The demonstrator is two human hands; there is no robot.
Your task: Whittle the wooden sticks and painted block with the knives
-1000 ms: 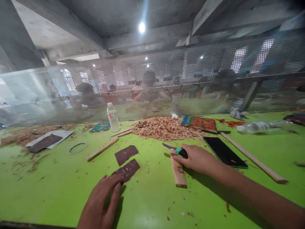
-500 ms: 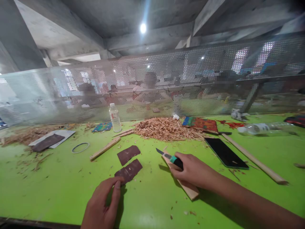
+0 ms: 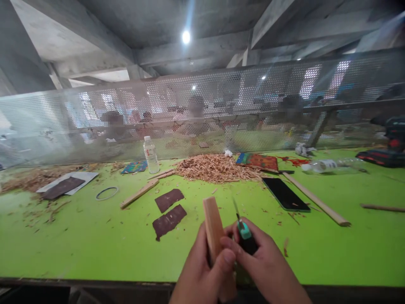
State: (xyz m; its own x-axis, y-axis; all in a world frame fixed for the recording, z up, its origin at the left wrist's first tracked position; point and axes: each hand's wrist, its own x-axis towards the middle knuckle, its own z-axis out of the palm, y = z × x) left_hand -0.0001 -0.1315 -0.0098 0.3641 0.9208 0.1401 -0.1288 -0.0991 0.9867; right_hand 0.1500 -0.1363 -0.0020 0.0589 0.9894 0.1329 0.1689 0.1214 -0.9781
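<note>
My left hand (image 3: pixel 205 270) is wrapped round a flat strip of wood (image 3: pixel 213 219), which stands tilted upward near the table's front edge. Close beside it, my right hand (image 3: pixel 265 257) grips a utility knife (image 3: pixel 245 236) with a black and green handle. The knife's blade is out and points up and away from me, apart from the wood. Fingers of my right hand come up against the left hand and the strip. Two pieces of brown sandpaper (image 3: pixel 170 220) lie on the green table (image 3: pixel 95 249) to the left of my hands.
A heap of wood shavings (image 3: pixel 215 168) lies ahead, before a perforated metal screen (image 3: pixel 177 109). A water bottle (image 3: pixel 151 155) stands left of it. A phone (image 3: pixel 285 194), a wooden stick (image 3: pixel 316 198) and a cordless drill (image 3: pixel 386 143) are on the right. People sit behind the screen.
My left hand has left the sandpaper and taken hold of the wood strip, now lifted off the table. My right hand, with the knife, has come nearer to me. The view has turned slightly right.
</note>
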